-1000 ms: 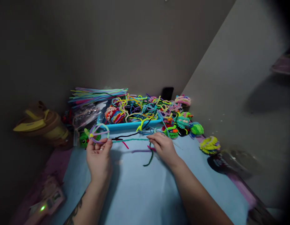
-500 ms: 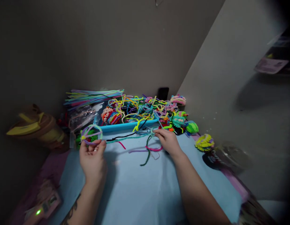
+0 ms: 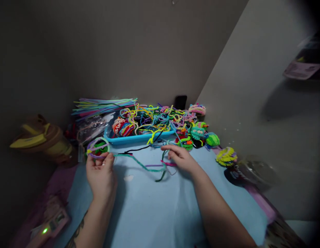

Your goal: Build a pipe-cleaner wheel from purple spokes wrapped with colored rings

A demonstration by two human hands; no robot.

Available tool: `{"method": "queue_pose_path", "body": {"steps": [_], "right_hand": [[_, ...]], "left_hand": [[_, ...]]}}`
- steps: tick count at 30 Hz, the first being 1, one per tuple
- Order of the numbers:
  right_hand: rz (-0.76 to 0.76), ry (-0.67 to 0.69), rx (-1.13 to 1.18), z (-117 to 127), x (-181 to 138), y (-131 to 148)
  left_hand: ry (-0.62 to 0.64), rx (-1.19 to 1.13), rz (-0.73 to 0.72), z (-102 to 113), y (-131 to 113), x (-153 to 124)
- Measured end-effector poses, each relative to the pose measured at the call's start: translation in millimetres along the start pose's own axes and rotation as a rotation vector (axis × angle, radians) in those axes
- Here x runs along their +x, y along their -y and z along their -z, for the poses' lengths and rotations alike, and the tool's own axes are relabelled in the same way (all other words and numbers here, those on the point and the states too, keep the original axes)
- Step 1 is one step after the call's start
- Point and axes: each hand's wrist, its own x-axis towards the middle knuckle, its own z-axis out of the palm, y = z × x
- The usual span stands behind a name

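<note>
My left hand [image 3: 100, 172] pinches the lower edge of a small spoked ring [image 3: 98, 147], made of lilac and pale green fuzzy strands with a yellow knot at its left. From that hand a teal strand of yarn [image 3: 135, 160] sags rightward onto the blue table cover [image 3: 147, 210]. My right hand [image 3: 182, 157] hovers above loose strands, index finger stretched out and thumb apart from it, with nothing visible in its grasp. Beneath it lie a pink strand [image 3: 170, 164], a lilac strand [image 3: 153, 165] and a dark green strand [image 3: 160, 177]. A black strand [image 3: 136, 149] crosses behind.
A blue tray [image 3: 134, 138] heaped with tangled yarn stands at the back. Straight pipe cleaners [image 3: 103, 105] lie behind it on the left. Wound yarn bundles, including a yellow one [image 3: 226, 157], line the right. A brown cup [image 3: 50, 141] and a pink device [image 3: 50, 222] are at left.
The teal strand, held taut between both hands before, has left my right hand and droops to the table. My right hand's index finger has straightened; my left hand shifted slightly left with the ring.
</note>
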Motion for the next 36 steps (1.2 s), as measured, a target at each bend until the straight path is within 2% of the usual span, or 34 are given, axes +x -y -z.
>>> {"method": "queue_pose_path", "body": {"steps": [4,8,14,26,36], "right_hand": [[-0.053,0.174,0.114,-5.5,-1.0,3.9],[-0.064,0.233,0.14,-12.0,-1.3,3.9],[-0.082,0.257,0.254,-16.8,0.3,-3.8],[-0.203,0.23,0.489,-4.7,-0.6,6.2],[-0.165,0.259,0.54,-6.4,-0.8,3.3]], "left_hand": [[-0.031,-0.029,0.049,-0.1,-0.8,2.5],[-0.033,-0.026,0.048,0.6,-0.3,4.0],[-0.059,-0.072,0.081,-0.5,-1.4,5.1],[-0.076,-0.104,0.081,3.8,-0.2,8.0],[-0.083,-0.088,0.101,3.6,1.3,8.5]]}}
